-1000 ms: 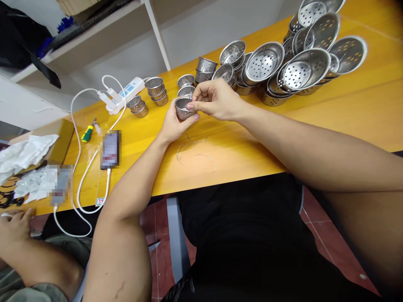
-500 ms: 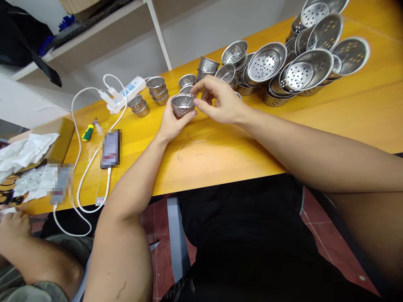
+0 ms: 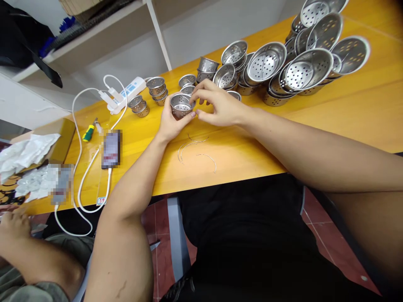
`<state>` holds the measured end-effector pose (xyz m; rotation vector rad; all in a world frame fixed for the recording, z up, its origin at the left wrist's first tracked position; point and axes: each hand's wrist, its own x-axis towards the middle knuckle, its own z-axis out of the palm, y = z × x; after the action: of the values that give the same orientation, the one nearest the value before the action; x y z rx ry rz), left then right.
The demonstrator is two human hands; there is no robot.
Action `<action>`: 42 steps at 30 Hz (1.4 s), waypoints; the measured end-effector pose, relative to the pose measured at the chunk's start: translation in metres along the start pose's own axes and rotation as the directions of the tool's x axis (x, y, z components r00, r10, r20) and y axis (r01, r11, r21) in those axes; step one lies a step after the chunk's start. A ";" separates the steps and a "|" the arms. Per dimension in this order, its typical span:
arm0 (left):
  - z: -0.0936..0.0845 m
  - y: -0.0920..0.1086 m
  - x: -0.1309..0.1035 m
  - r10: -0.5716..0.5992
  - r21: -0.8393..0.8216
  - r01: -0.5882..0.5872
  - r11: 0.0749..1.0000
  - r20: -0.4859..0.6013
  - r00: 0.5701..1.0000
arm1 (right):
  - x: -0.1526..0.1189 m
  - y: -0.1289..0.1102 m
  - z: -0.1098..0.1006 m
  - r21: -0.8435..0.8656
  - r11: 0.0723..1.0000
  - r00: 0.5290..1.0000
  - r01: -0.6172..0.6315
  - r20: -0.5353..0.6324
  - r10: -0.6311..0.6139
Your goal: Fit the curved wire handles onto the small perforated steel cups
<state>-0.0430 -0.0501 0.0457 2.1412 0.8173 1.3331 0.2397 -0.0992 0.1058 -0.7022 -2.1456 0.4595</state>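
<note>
My left hand (image 3: 171, 122) is wrapped round a small perforated steel strainer basket (image 3: 181, 110), its thumb along the near side. The basket is tilted slightly, its mouth facing me. At its right rim, my right hand (image 3: 214, 102) has its fingertips over the edge and inside, with the thumb at the outer wall close to my left thumb. The rim lies between those fingers and thumb. Several thin curved wires (image 3: 206, 159) lie on the table just in front of my hands.
Stacked strainer baskets (image 3: 267, 63) stand behind and to the right; shorter stacks (image 3: 156, 86) are at the left. A power strip (image 3: 127, 94), white cables, a phone (image 3: 111, 149) and a green-yellow screwdriver (image 3: 89, 132) lie left on the wooden table (image 3: 252, 155). Another person's hand (image 3: 15, 224) is far left.
My right fingers have moved from a pinch above the basket's rim to over and inside it. The basket has tilted a little towards me in my left hand.
</note>
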 end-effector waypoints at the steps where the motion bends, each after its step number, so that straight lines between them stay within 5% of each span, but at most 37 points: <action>1: 0.000 0.003 0.000 -0.004 0.010 0.004 1.000 0.007 1.000 | 0.000 -0.003 -0.002 -0.012 1.000 0.999 -0.013 0.031 0.013; 6: 0.001 0.010 -0.002 -0.031 0.046 0.030 0.998 0.035 0.999 | -0.001 -0.013 -0.006 -0.039 0.997 0.988 -0.066 0.135 0.071; 22: -0.004 0.004 -0.005 -0.053 0.050 0.046 0.998 0.136 0.989 | -0.004 -0.008 -0.001 -0.009 0.997 0.980 -0.082 0.182 0.082; 31: -0.020 0.002 -0.001 -0.207 0.239 0.208 0.948 -0.032 0.978 | -0.002 -0.015 -0.001 -0.144 0.988 0.995 -0.061 0.075 0.072; 37: -0.033 -0.009 -0.001 -0.297 0.304 0.299 0.905 -0.054 0.953 | -0.002 -0.023 0.005 -0.138 0.990 0.935 0.022 0.353 0.028; 42: -0.030 -0.002 0.000 -0.263 0.309 0.249 0.918 0.001 0.965 | -0.004 -0.024 0.012 -0.139 0.989 0.918 0.052 0.397 0.007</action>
<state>-0.0709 -0.0459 0.0560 2.1854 1.3116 1.0776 0.2239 -0.1214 0.1090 -0.7102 -2.5895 0.4654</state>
